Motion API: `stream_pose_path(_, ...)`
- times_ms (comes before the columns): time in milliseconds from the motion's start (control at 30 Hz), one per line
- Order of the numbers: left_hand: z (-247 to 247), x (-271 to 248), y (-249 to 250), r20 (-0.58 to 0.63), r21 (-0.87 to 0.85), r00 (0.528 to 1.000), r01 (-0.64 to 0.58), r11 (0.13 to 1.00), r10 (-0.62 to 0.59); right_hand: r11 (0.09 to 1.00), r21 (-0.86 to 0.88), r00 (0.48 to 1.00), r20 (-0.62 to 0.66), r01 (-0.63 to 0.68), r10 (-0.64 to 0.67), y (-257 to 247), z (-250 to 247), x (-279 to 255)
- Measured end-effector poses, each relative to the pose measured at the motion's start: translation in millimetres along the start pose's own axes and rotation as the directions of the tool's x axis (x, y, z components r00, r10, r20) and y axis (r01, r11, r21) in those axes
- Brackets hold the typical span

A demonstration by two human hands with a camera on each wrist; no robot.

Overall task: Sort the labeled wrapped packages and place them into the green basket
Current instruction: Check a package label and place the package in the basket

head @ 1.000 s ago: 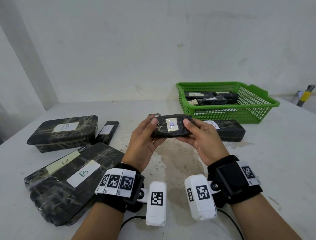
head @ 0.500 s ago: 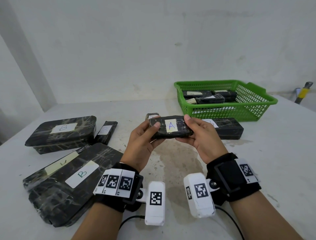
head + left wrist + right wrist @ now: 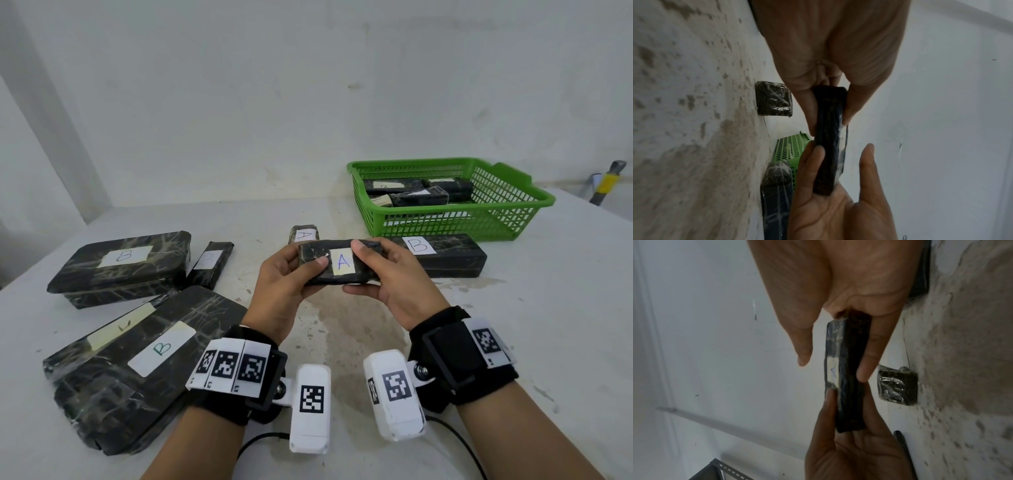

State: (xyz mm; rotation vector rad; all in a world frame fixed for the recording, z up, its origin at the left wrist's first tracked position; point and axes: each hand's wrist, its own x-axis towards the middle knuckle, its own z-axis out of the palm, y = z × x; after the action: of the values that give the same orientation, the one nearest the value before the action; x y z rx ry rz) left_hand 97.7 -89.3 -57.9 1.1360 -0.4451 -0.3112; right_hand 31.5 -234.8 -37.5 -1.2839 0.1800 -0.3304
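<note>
A small black wrapped package [image 3: 339,262] with a white label marked A is held above the table's middle. My left hand [image 3: 291,274] pinches its left end between thumb and fingers, and my right hand [image 3: 380,270] holds its right end the same way. The wrist views show this package [image 3: 829,139] [image 3: 846,373] edge-on between both hands. The green basket [image 3: 500,209] stands at the back right with several black packages inside. Behind my hands lies another small A package [image 3: 304,233] and, in front of the basket, a long B package [image 3: 445,255].
On the left lie two large black packages marked B [image 3: 120,270] [image 3: 137,363] and a small slim one [image 3: 210,262] between them. A yellow-and-black tool handle [image 3: 606,185] leans at the far right. The white table [image 3: 513,325] is stained in the middle.
Both hands have tilted the A package so its label faces more towards me and lowered it slightly. Nothing else on the table has moved.
</note>
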Motion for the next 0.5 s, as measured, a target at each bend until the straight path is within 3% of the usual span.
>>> stream_pose_path(267, 3.5, -3.4, 4.8, 0.085, -0.093, 0.996, 0.008, 0.996, 0.000, 0.995, 0.049, 0.996, -0.022, 0.089, -0.088, -0.3, -0.9, 0.3)
stream_pose_path(500, 0.4, -0.2, 2.0, 0.043, -0.139, 0.999, -0.022, 0.990, 0.028, 0.986, 0.136, 0.993, 0.060, 0.096, -0.105, 0.7, 3.3, -0.4)
